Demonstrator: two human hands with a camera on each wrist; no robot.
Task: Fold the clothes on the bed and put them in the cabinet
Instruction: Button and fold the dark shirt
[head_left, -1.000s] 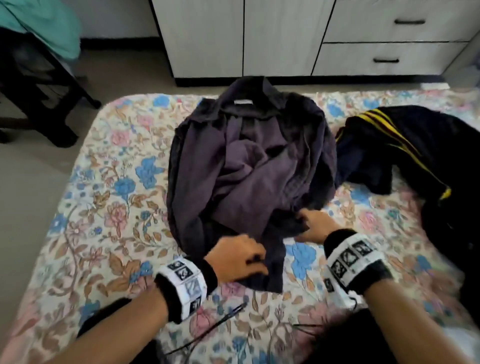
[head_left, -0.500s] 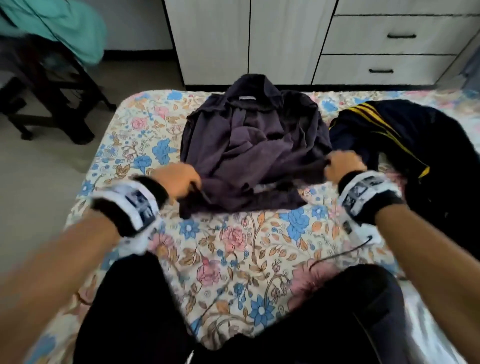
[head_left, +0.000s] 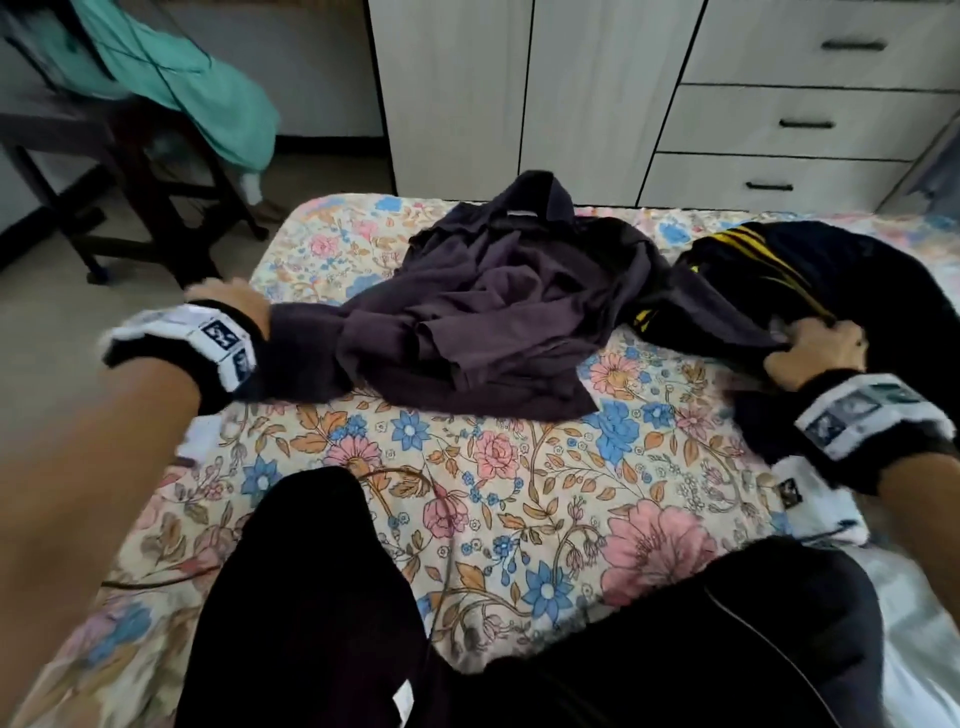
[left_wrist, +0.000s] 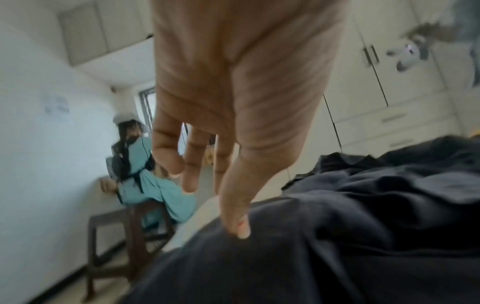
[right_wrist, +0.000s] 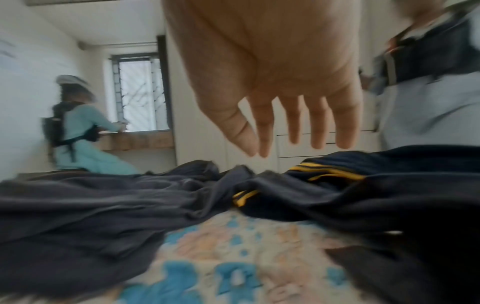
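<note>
A dark purple shirt (head_left: 493, 322) lies rumpled in the middle of the floral bed (head_left: 519, 467), with one sleeve stretched out to each side. My left hand (head_left: 228, 293) hovers at the left sleeve end; in the left wrist view the fingers (left_wrist: 189, 181) hang loose and the thumb tip touches the cloth (left_wrist: 337, 236). My right hand (head_left: 815, 348) is at the right sleeve end, over a black garment with yellow stripes (head_left: 857, 280). Seen from the right wrist, that hand (right_wrist: 285, 144) has straight fingers above the clothes (right_wrist: 103, 205) and holds nothing. The white cabinet (head_left: 519, 93) stands beyond the bed.
Drawers (head_left: 810, 124) sit to the right of the cabinet doors. A dark wooden chair (head_left: 130, 171) with a person in teal (left_wrist: 140, 179) stands left of the bed. Another person (right_wrist: 428, 102) stands at the right. My legs in black trousers (head_left: 311, 597) rest on the near bed.
Both hands moved apart from the shirt's bottom hem, drawing the sleeves outward to the left and right. Their fingers now stand loose over the sleeve ends.
</note>
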